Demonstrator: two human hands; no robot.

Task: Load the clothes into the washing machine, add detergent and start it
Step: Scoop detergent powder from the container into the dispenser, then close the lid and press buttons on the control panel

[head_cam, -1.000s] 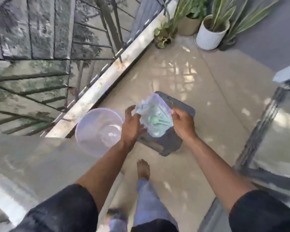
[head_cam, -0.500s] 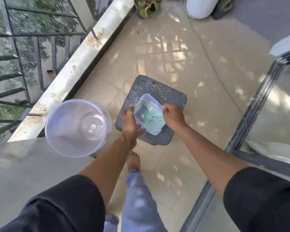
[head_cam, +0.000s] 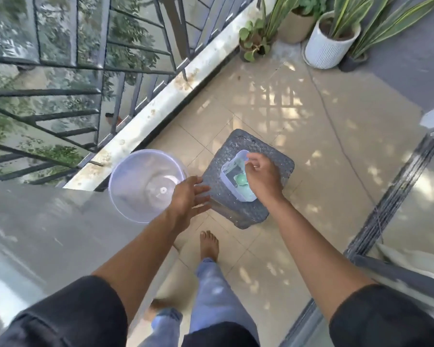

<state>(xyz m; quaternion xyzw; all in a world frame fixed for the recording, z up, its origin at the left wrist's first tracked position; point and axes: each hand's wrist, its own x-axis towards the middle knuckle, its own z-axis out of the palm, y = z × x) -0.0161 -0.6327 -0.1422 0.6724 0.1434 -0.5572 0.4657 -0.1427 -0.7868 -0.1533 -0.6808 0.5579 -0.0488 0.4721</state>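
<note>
A clear plastic detergent tub (head_cam: 230, 171) stands open on a dark grey woven stool (head_cam: 246, 211) on the balcony floor. Pale green powder and a green scoop (head_cam: 241, 180) lie inside it. My right hand (head_cam: 263, 176) hovers over the tub with its fingers loosely bent near the far rim, and I see nothing held in it. My left hand (head_cam: 186, 199) is off the tub, fingers spread, between the stool and a bucket. No clothes are in view.
A translucent lilac bucket (head_cam: 135, 211) stands left of the stool, by the railing ledge (head_cam: 161, 108). A grey flat top (head_cam: 35, 234) fills the lower left. Potted plants (head_cam: 331, 46) stand at the far end. A sliding door frame (head_cam: 396, 201) runs along the right. My bare foot (head_cam: 209, 244) is below the stool.
Both hands carried the tub down onto the stool. My left hand has since let go and drawn back to the left, and my right hand has shifted over the tub's opening.
</note>
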